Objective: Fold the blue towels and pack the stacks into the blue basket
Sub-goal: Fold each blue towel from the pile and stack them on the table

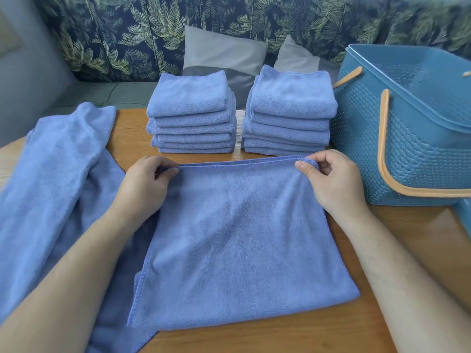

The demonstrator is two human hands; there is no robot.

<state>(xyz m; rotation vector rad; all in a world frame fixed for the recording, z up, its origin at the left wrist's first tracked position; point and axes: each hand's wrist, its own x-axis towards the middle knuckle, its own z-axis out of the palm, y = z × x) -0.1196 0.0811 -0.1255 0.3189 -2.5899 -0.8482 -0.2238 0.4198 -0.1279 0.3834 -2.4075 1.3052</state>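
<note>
The far left corner of a blue towel (242,238) is pinched by the left hand (142,184), the far right corner by the right hand (331,182). It lies apparently doubled on the desk (397,233). Two folded stacks (191,113) (290,110) are set beyond it, the blue basket (407,138) to the right, and unfolded towels (58,179) at the left.

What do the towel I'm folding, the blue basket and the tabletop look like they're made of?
Towel: probably microfibre, matt and fuzzy, with a stitched hem. Blue basket: moulded plastic, slightly glossy, its wall embossed with a weave pattern. Tabletop: either wood or wood-look laminate, smooth, with visible grain.
</note>
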